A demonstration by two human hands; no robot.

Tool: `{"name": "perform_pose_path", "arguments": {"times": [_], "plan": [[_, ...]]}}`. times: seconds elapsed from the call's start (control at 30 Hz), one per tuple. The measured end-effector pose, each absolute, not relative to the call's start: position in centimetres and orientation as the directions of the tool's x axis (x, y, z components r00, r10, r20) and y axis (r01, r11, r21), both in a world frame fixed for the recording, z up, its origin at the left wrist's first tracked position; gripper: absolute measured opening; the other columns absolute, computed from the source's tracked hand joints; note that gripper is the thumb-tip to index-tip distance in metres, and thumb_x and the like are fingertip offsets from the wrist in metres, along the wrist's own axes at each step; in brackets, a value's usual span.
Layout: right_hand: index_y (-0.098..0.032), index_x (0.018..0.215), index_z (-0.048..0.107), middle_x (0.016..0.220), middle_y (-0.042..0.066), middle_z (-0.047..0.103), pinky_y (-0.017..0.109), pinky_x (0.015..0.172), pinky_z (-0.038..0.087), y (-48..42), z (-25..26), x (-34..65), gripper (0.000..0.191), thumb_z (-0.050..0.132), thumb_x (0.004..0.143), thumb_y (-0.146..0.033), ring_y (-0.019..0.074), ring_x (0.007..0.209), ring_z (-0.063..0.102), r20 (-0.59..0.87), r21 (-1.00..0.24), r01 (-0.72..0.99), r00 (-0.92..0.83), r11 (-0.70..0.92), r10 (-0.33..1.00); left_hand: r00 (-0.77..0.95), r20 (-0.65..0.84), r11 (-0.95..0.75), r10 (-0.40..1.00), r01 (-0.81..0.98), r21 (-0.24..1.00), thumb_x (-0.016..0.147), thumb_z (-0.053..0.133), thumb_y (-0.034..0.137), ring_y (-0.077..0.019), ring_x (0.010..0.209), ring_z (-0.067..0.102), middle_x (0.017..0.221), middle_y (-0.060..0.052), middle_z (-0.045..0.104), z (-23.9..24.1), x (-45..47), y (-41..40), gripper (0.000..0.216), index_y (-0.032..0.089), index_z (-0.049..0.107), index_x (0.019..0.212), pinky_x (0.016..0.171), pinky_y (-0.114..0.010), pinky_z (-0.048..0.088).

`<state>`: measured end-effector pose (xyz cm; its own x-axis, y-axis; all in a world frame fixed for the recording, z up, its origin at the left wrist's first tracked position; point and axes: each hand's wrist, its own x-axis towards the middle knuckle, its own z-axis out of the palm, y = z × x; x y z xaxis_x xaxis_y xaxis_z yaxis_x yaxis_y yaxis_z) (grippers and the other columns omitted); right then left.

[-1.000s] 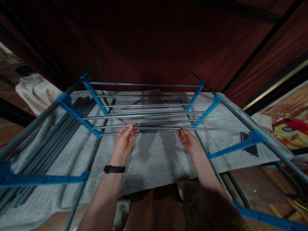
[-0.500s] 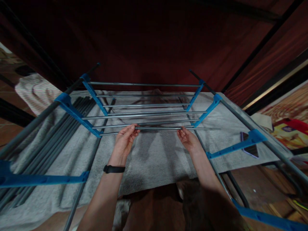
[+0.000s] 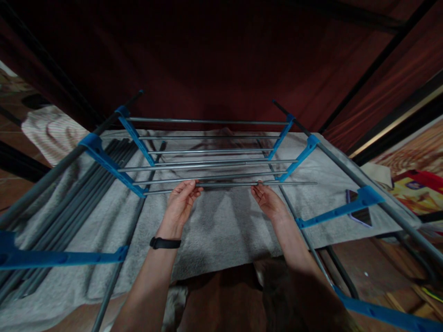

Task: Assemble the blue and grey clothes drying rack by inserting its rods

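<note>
Pinching thin metal rod (image 3: pixel 228 185) mid-frame between fingertips of left hand (image 3: pixel 180 203), right hand (image 3: pixel 268 200); liable to slip if tilted.

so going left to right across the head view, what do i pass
striped cloth → loose grey poles → left hand → right hand, both hands on the metal rod → phone → red and yellow packaging
</note>
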<state>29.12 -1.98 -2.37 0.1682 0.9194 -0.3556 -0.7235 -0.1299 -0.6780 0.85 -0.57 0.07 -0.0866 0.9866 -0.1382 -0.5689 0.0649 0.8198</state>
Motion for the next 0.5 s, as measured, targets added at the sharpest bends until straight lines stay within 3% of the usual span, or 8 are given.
{"name": "perform_pose_path", "arguments": {"times": [0.5], "plan": [[-0.023,0.073,0.066,0.074,-0.004,0.075,0.022,0.076,0.061,-2.0,-2.58,28.38,0.02,0.075,0.075,-0.006,0.0107,0.073,0.072,-0.369,-0.674,-0.727,0.172,-0.135,0.913,-0.036,-0.148,0.105,0.988,-0.546,0.831,0.059,0.093,0.025,-0.0143,0.069,0.069,0.077,-0.003,0.072,-0.24,1.79,-0.82,0.032,0.016,0.073,0.082,0.061,-0.023,0.05]]}}
